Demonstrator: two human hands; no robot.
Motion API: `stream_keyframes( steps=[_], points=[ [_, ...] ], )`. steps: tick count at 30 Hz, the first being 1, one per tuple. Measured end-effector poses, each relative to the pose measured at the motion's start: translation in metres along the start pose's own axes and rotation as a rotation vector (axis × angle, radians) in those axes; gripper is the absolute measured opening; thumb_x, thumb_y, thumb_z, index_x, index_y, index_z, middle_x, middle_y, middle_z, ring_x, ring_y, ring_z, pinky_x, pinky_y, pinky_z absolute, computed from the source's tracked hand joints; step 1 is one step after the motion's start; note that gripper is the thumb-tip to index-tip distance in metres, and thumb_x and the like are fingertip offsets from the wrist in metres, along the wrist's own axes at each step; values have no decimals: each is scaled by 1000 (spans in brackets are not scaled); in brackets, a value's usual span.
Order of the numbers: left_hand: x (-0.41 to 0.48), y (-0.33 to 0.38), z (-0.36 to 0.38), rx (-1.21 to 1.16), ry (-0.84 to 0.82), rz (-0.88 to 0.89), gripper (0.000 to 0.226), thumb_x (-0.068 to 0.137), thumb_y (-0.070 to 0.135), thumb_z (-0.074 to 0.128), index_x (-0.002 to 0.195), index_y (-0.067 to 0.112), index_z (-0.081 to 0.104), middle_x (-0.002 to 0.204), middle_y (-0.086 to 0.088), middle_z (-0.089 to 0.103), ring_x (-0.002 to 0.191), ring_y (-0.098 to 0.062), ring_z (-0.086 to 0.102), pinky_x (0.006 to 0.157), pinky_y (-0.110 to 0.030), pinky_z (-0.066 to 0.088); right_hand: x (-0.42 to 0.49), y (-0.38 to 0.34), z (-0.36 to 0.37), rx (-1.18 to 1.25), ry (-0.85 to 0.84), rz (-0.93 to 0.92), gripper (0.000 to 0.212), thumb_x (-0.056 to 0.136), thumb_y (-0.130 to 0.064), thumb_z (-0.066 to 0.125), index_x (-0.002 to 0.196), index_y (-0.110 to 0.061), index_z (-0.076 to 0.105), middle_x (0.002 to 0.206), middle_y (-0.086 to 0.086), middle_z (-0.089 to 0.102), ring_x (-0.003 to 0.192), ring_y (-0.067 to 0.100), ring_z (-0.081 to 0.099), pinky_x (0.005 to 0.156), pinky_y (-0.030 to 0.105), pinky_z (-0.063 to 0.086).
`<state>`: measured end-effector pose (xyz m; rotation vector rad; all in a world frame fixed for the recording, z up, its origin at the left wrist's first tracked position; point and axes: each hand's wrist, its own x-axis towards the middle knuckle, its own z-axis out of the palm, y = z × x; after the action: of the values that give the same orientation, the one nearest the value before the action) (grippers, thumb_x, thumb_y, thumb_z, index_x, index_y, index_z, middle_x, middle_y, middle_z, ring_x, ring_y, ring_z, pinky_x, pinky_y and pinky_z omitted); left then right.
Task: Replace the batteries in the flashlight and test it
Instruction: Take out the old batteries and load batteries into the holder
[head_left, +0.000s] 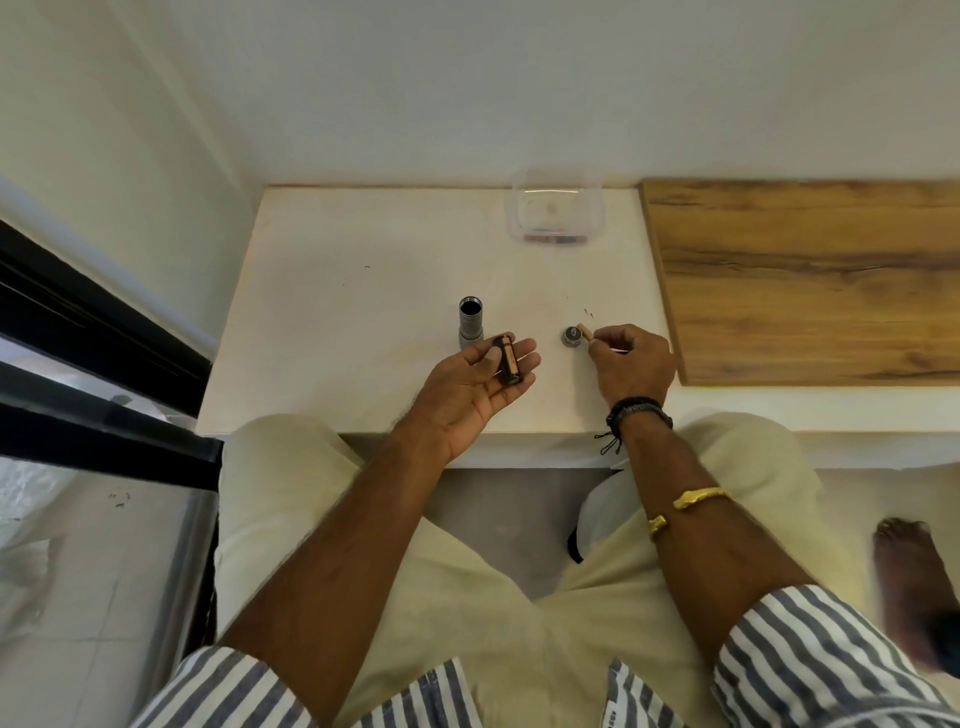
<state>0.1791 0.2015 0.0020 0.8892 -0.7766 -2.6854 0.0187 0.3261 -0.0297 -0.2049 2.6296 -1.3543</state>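
Nearest the person, the left hand (480, 382) lies palm up over the front of the table (332, 312), fingers loosely curled and thumb pressed on a battery holder (508, 366), probably so its slots face up for loading. Just beyond it, the right hand (631, 364) pinches one battery (584, 332) in its fingertips, beside the cap (571, 336) set down on the table, seemingly where it will not be lost. Farther back the flashlight (470, 325) stands with its open end up, likely ready to take the holder again, and a clear tub (557, 213) sits by the wall.
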Motion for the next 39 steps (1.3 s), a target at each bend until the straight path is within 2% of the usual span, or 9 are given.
stream_keyframes(
  steps=[7, 12, 15, 18, 21, 25, 29, 33, 39],
  points=[
    [0, -1, 1, 59, -38, 19, 30, 103, 1, 41, 128, -3, 56, 110, -18, 65, 103, -28, 69, 88, -39, 58, -1, 3, 2, -126, -23, -69, 15, 84, -19, 74, 97, -19, 80, 93, -1, 79, 86, 19, 72, 79, 28, 56],
    [0, -2, -1, 58, -37, 41, 29, 101, 1, 47, 127, 2, 59, 110, -20, 69, 105, -34, 69, 89, -44, 57, -2, 2, -1, -130, -41, -71, 18, 85, -20, 74, 102, -17, 79, 100, 2, 77, 90, 21, 71, 82, 31, 56],
    [1, -4, -2, 110, -21, 76, 27, 100, 1, 49, 124, 1, 60, 108, -20, 69, 105, -36, 69, 92, -47, 56, -12, -9, -6, -9, -8, -86, 12, 85, -20, 74, 96, -18, 78, 91, -2, 75, 82, 16, 69, 80, 34, 58],
    [1, -7, -3, 245, 31, 169, 26, 98, -1, 54, 123, 0, 61, 110, -20, 69, 107, -36, 68, 93, -46, 56, -27, -25, -9, 251, -176, 6, 13, 83, -13, 73, 85, -23, 79, 80, -6, 75, 70, 10, 67, 65, 31, 58],
    [0, -10, -4, 409, 76, 276, 27, 94, -1, 60, 121, 1, 65, 113, -18, 71, 108, -33, 68, 91, -43, 57, -45, -34, -11, 457, -438, 109, 10, 86, -10, 72, 90, -16, 79, 77, -3, 74, 64, 11, 66, 55, 26, 55],
    [-2, -12, -3, 539, 81, 364, 27, 91, -2, 65, 118, 3, 68, 108, -14, 75, 99, -28, 73, 86, -36, 59, -56, -40, -10, 528, -565, 188, 14, 88, -6, 73, 101, -5, 74, 77, 4, 70, 67, 13, 68, 60, 28, 58],
    [-3, -13, -2, 600, 74, 413, 27, 90, -3, 65, 115, 7, 70, 101, -4, 77, 95, -22, 74, 79, -26, 58, -56, -41, -10, 554, -598, 249, 13, 88, -4, 72, 101, -6, 72, 76, 5, 66, 67, 12, 66, 67, 32, 61],
    [-2, -14, -1, 650, 45, 461, 28, 90, -5, 64, 112, 11, 71, 99, 3, 77, 95, -20, 74, 81, -26, 58, -55, -40, -12, 616, -635, 320, 11, 88, -3, 70, 98, -9, 71, 78, 4, 66, 67, 12, 62, 77, 39, 64],
    [0, -15, 0, 759, 65, 539, 31, 88, -5, 67, 108, 18, 73, 98, 9, 77, 96, -16, 73, 88, -27, 57, -52, -39, -11, 681, -687, 396, 12, 89, 0, 67, 96, -10, 69, 76, 4, 67, 69, 15, 63, 80, 41, 64]
  ],
)
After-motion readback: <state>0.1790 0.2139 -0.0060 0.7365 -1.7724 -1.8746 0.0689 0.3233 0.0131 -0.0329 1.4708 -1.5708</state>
